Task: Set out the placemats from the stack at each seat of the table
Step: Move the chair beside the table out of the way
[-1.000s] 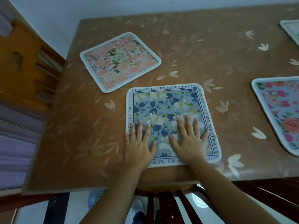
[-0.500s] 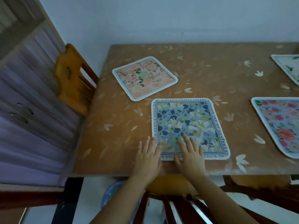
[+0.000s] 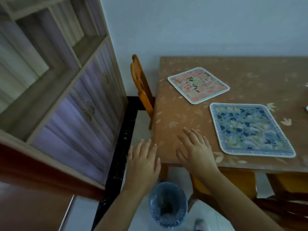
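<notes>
Home dining room: table (image 3: 250, 70), wooden chair (image 3: 141, 87), cabinet (image 3: 70, 90).

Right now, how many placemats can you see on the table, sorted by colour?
Pink floral placemat: 1
Blue floral placemat: 1
A sliver of something shows at the table's right edge, too little to identify, so it is not counted.
Total: 2 placemats. Both hands are off them, open and empty.
</notes>
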`<state>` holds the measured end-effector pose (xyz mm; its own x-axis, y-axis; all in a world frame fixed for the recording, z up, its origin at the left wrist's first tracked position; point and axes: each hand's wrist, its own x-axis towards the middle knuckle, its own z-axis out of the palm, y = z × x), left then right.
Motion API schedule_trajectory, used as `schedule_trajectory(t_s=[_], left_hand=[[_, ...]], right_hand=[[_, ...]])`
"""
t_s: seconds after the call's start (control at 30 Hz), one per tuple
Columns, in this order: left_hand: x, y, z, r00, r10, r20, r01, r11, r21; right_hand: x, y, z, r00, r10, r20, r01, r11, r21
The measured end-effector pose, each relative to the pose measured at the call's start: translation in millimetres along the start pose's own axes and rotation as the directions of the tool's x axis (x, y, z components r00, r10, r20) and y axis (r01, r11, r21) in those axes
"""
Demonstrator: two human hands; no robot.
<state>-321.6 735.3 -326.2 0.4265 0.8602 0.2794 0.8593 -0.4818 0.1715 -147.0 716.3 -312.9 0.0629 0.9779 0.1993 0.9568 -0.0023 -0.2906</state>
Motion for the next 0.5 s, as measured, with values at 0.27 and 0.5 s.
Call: schedule_trajectory(t_s=[0.27, 0.5], left_hand=[[-0.6, -57.6, -15.9, 0.988, -0.117, -0.098, 0.111, 0.992, -0.059], [34.9, -103.2, -11.9, 0.994, -0.103, -0.042, 0.098, 0.989, -0.109]], right_hand=[[27.8, -73.5, 13.6, 0.994, -0.11, 0.016, 0.109, 0.993, 0.044], [78.6, -103.7, 39.9, 0.997, -0.077, 0.022, 0.076, 0.996, 0.05]])
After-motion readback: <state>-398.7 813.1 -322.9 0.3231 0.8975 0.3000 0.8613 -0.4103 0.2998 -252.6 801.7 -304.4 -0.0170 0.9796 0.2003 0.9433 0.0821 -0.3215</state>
